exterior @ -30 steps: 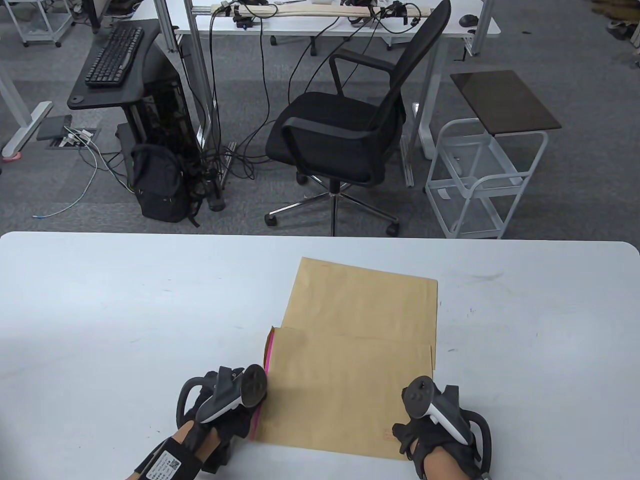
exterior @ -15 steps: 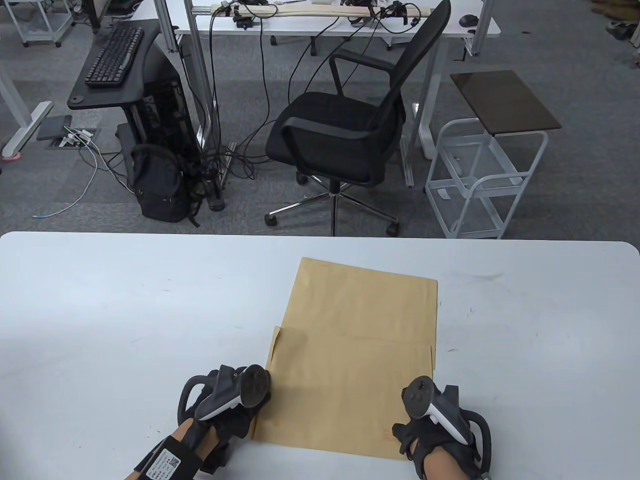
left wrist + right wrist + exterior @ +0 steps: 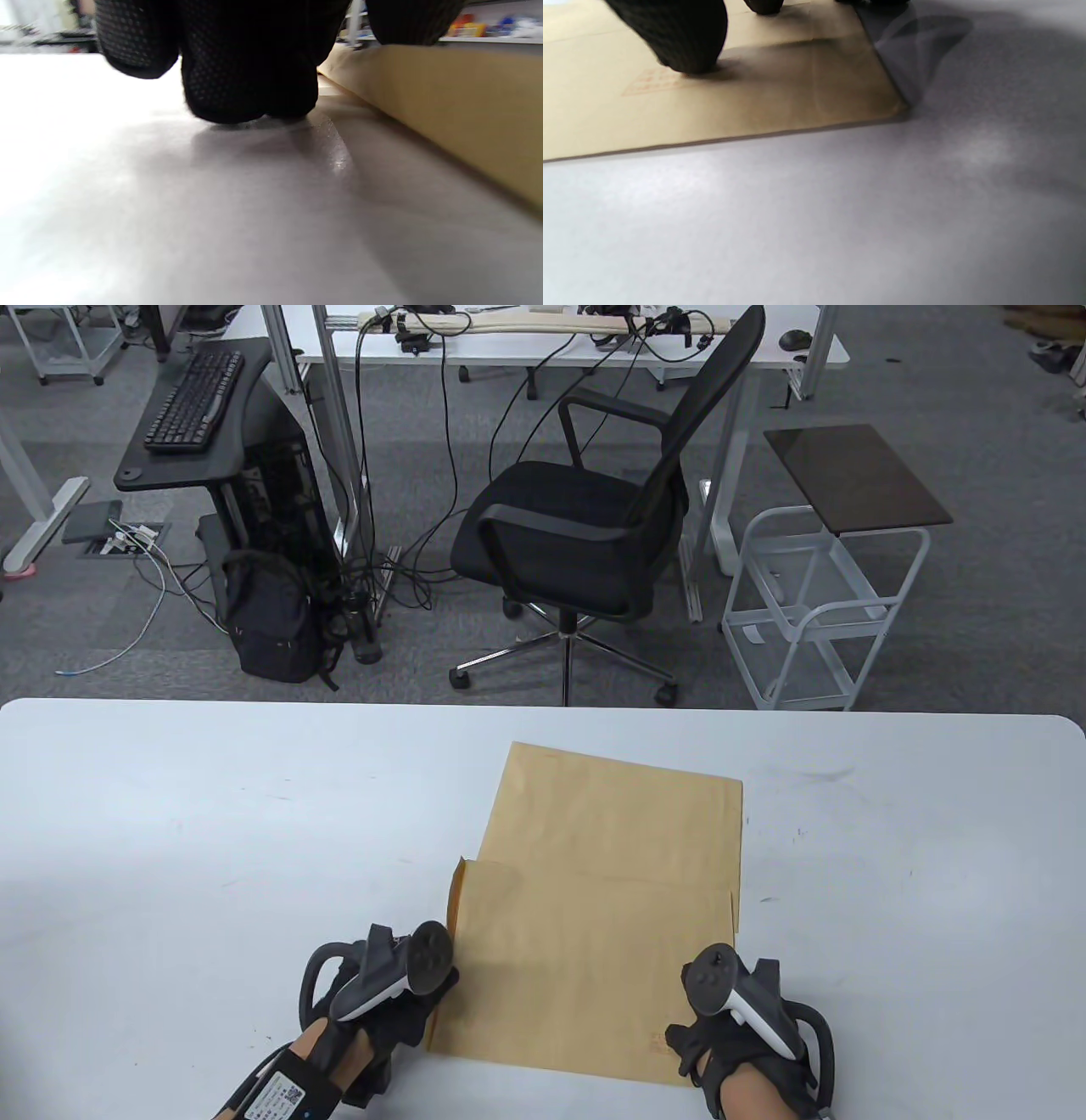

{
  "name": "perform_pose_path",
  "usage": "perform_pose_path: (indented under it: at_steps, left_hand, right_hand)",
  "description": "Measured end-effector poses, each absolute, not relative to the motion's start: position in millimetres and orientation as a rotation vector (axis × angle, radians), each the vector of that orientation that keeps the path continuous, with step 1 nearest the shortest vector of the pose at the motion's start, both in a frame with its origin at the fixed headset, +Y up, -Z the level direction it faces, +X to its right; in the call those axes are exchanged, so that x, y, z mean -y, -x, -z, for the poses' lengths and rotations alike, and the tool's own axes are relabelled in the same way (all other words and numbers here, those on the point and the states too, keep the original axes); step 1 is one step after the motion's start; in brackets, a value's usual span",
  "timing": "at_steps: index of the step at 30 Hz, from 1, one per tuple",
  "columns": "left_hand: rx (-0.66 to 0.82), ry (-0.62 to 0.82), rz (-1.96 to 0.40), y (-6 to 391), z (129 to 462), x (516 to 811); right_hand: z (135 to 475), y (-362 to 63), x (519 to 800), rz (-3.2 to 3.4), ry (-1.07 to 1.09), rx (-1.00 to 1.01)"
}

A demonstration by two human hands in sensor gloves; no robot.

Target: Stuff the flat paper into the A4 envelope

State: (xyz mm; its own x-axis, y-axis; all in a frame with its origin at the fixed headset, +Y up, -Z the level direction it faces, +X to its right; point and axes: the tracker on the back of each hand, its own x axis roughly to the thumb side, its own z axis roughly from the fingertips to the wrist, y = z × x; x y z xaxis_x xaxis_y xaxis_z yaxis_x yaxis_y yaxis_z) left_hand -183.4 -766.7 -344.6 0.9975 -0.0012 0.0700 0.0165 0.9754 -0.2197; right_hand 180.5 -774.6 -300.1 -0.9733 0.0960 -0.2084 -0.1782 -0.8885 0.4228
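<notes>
Pinning the envelope flat on the counter, the right hand presses fingers on its near corner, likely to steady it; the left hand works the open left edge, grip unclear.

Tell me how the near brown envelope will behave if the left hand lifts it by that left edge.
The near envelope is thin and lies flat, so it would probably sag, not stay stiff. It looks light; its left edge already stands raised beside the left hand. On the smooth table it may slide unless the right hand keeps pressing its corner.
</notes>
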Motion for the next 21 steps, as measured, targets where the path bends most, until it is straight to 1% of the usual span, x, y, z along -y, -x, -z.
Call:
perform_pose_path:
  at_steps: [2,3,9,12,15,17,21]
  left_hand:
    - [0.012,0.294,0.012,184.5,344.1,765.7]
    - [-0.008,0.306,0.009,184.5,344.2,765.2]
    - [0.014,0.34,-0.022,175.4,342.5,770.3]
    - [0.037,0.285,0.028,170.4,340.8,771.7]
    - [0.029,0.217,-0.012,172.4,340.2,770.4]
    - [0.03,0.193,-0.007,177.0,341.3,766.0]
    - [0.021,0.105,-0.091,192.8,342.9,749.5]
  right_hand:
    - [300.2,-180.6,774.5,-2.911,0.274,-0.68]
    - [300.2,-180.6,774.5,-2.911,0.274,-0.681]
    - [300.1,-181.2,774.3,-2.896,0.268,-0.693]
    - [299.9,-182.9,773.6,-2.873,0.264,-0.708]
    - [299.5,-184.2,771.8,-2.867,0.254,-0.71]
    - [299.8,-185.2,769.0,-2.859,0.238,-0.683]
    - [300.1,-185.1,759.0,-2.829,0.187,-0.594]
